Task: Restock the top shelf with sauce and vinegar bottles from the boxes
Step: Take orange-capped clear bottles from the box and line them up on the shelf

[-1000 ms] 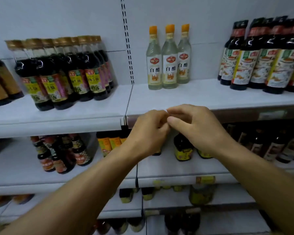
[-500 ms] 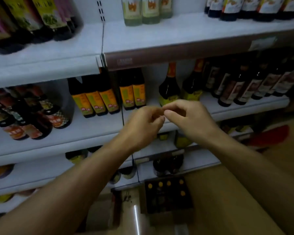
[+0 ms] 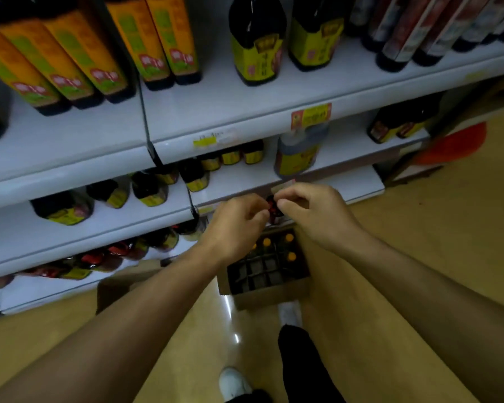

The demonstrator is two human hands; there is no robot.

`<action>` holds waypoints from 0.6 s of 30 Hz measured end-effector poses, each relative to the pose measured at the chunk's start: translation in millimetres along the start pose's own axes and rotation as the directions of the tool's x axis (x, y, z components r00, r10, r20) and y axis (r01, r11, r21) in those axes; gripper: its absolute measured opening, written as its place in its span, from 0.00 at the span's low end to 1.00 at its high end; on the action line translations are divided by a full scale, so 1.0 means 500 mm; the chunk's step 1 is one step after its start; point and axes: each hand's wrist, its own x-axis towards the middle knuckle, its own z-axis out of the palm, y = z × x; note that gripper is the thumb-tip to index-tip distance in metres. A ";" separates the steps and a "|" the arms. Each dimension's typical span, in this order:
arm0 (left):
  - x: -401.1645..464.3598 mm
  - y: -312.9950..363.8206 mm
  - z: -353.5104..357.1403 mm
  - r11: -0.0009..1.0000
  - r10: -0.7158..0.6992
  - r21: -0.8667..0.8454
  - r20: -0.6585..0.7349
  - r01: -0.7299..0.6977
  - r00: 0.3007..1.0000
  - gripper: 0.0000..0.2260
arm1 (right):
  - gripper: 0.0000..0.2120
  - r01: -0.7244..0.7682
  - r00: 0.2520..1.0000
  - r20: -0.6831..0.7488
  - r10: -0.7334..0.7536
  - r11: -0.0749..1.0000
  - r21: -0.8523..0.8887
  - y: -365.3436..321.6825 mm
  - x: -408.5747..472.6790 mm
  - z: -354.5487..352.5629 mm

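Observation:
My left hand [image 3: 236, 225] and my right hand [image 3: 312, 210] are held together in mid-air in front of the lower shelves, fingers curled and fingertips meeting. I see nothing held in either. Below them an open cardboard box [image 3: 262, 298] stands on the floor; its divider cells hold a few orange-capped bottles [image 3: 289, 237] at the far side, and the near cells look dark. The top shelf is out of view.
Orange-labelled dark bottles [image 3: 79, 56] and yellow-labelled ones [image 3: 256, 53] stand on the upper visible shelf. A large jug [image 3: 298, 152] stands on a lower shelf. Another cardboard box [image 3: 117, 286] lies at the shelf foot, left. A red object [image 3: 454, 144] lies at right. My shoe [image 3: 233, 382] is on the floor.
The view has swung down from the top shelf to the lower shelves and the floor box. Both hands stay joined at the fingertips and have come down with it.

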 end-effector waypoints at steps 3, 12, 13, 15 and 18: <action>0.035 -0.037 0.059 0.999 -0.035 -0.012 0.050 0.036 0.998 0.09 | 0.11 -0.067 0.997 0.024 0.068 0.998 -0.014 0.070 0.012 0.030; 0.136 -0.178 0.245 0.981 -0.174 -0.054 0.155 0.184 0.973 0.06 | 0.11 -0.260 0.960 0.105 0.258 0.966 0.005 0.310 0.051 0.129; 0.145 -0.195 0.267 0.979 -0.182 -0.060 0.163 0.194 0.970 0.06 | 0.11 -0.283 0.954 0.105 0.282 0.959 -0.008 0.343 0.056 0.141; 0.164 -0.232 0.312 0.975 -0.193 -0.077 0.185 0.210 0.964 0.08 | 0.12 -0.339 0.933 0.117 0.340 0.940 -0.031 0.408 0.067 0.167; 0.189 -0.290 0.389 0.961 -0.244 -0.072 0.229 0.267 0.942 0.08 | 0.13 -0.378 0.911 0.153 0.383 0.924 -0.062 0.501 0.078 0.212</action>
